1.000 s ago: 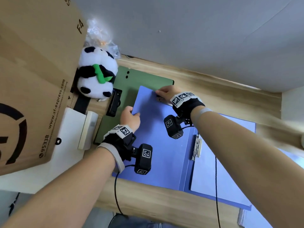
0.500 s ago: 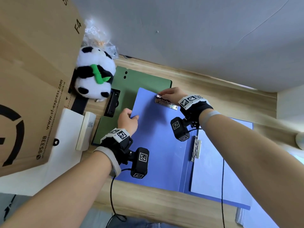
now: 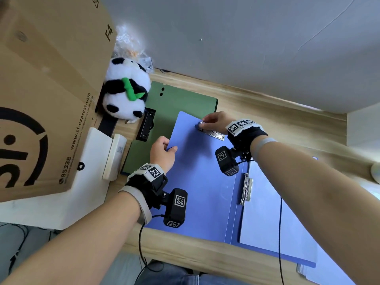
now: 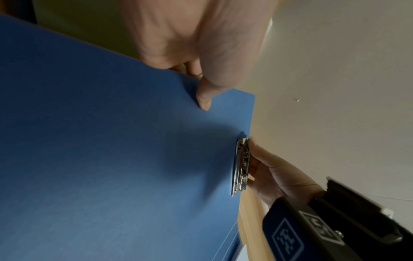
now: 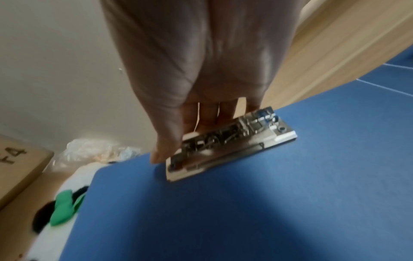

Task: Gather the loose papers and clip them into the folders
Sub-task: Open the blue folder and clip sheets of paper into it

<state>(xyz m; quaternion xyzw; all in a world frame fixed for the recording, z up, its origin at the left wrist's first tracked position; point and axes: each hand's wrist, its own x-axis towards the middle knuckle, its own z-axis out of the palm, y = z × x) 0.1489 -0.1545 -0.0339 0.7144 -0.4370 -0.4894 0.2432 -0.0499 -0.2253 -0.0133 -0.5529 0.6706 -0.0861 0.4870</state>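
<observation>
Head view is showing the left hand pinching the blue folder edge, the right hand gripping its metal clip.

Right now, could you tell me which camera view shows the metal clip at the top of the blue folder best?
The right wrist view: the metal clip fills the middle, its spring parts visible beside the right hand. The left wrist view shows it edge-on and thin. The head view shows it small, partly hidden by the right hand's fingers.
</observation>
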